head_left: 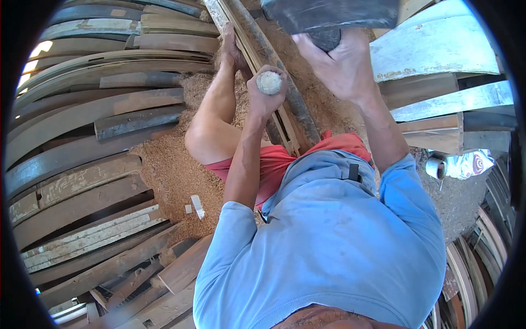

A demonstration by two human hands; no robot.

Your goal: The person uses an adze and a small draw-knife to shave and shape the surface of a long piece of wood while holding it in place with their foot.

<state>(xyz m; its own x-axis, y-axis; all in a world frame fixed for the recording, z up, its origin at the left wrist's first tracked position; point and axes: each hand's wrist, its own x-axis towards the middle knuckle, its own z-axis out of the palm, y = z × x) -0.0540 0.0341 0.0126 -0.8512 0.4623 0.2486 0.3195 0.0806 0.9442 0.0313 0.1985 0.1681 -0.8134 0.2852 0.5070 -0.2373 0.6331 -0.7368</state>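
My left hand [264, 97] is closed around an upright chisel [269, 83]. Only the pale, round, battered end of its handle shows; the blade is hidden beneath the fist. Raised at the top right, my right hand [346, 68] grips the short handle of a mallet. The dark, blocky mallet head [331, 15] is partly cut off by the upper edge. Below the left hand runs a long, narrow wooden beam [285, 125] with lengthwise grooves, reaching from my lap toward the far edge. My bare left foot [233, 54] rests against it.
Curved planks [82, 109] are stacked along the left, with more boards [438, 44] on the right. Wood shavings [170, 170] cover the floor, where small white scraps [198, 206] lie. A cup [435, 168] and a white printed bag [466, 164] are at the right.
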